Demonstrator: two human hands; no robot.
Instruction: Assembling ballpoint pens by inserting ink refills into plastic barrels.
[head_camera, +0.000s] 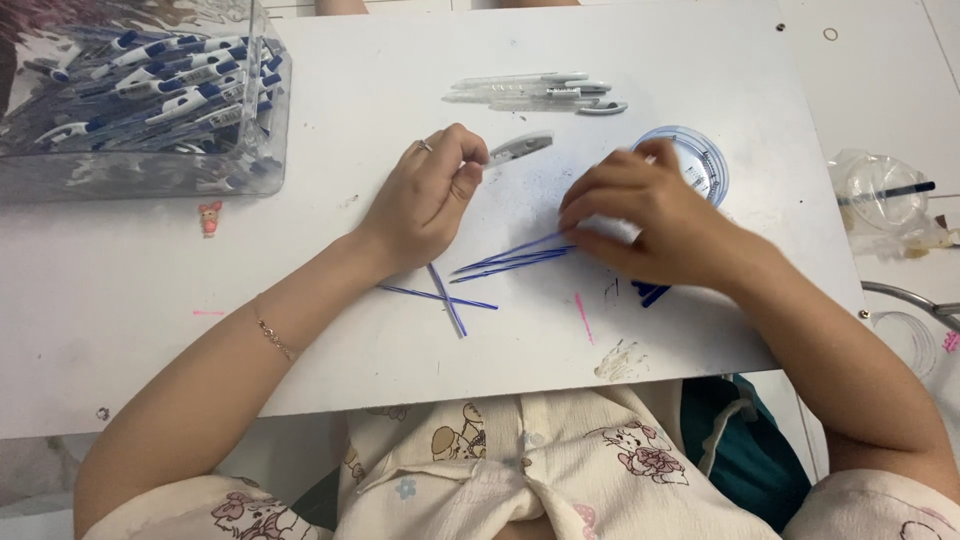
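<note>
left hand (425, 195) pinches pen barrel (520, 147); right hand (650, 215) grips blue refills (510, 258) on worktop (400, 60), hands apart.

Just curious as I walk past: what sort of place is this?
Probably a small pen-assembly bench. A clear bin holds many blue-and-white pens, empty pen barrels lie on the white table, and the right hand gathers blue refills.

We see a bin of pens (140, 90) far left on the table (700, 50). Pen barrels (540, 92) lie behind our hands, refills (510, 260) between them
</note>
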